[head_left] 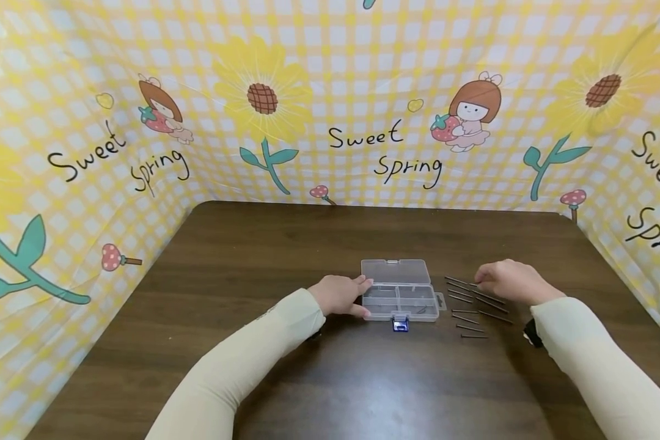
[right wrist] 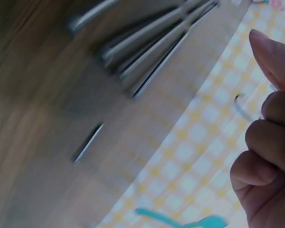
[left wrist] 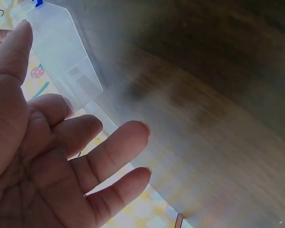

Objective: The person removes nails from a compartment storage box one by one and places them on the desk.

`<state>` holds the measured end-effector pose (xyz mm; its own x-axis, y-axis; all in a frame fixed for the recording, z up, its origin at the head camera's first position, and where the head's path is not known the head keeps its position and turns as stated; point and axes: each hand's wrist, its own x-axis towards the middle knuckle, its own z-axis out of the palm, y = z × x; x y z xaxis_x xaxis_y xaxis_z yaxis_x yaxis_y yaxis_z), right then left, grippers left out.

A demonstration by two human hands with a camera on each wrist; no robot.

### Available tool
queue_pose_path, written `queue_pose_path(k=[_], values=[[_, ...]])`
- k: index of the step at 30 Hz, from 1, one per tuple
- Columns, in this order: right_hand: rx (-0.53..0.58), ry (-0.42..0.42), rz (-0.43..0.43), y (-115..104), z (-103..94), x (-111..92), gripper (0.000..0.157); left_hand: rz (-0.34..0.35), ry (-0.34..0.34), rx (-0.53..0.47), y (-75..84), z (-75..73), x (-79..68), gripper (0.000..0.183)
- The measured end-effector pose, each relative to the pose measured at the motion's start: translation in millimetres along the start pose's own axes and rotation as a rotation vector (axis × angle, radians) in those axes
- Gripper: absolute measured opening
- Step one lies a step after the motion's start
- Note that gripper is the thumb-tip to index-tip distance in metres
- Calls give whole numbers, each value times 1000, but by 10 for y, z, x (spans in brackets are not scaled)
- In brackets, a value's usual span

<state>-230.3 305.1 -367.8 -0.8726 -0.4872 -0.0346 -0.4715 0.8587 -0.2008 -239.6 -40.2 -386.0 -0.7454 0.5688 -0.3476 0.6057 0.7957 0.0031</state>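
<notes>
A clear plastic compartment box sits on the table with its lid swung back and a blue latch at the front. My left hand rests at the box's left side, fingers and thumb spread; the left wrist view shows its palm bare. Several metal nails lie loose to the right of the box. Over the farthest nails hovers my right hand, fingertips down at a nail's end. In the right wrist view its fingers are curled, thumb apart; I cannot tell whether they pinch a nail.
Brown wood-grain table extends around the box on every side. Yellow checked cloth printed with flowers walls it in at the back and both sides. A black wrist device shows below the right sleeve.
</notes>
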Motion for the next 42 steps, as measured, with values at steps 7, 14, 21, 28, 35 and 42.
queue_pose_path(k=[7,14,21,28,35,42], values=[[-13,16,-84,-245,41,122,5,5,0,-2,-14,1,12,76],[-13,43,-138,-343,101,191,4,13,11,2,-10,5,1,76],[3,29,-160,-412,194,245,5,0,7,3,-24,23,2,76],[-7,16,-183,-509,257,270,7,14,7,4,14,29,18,76],[17,-3,-209,-585,285,343,8,10,-1,-3,24,6,3,75],[16,-86,-181,-678,336,423,13,-2,-9,-13,6,4,25,75]])
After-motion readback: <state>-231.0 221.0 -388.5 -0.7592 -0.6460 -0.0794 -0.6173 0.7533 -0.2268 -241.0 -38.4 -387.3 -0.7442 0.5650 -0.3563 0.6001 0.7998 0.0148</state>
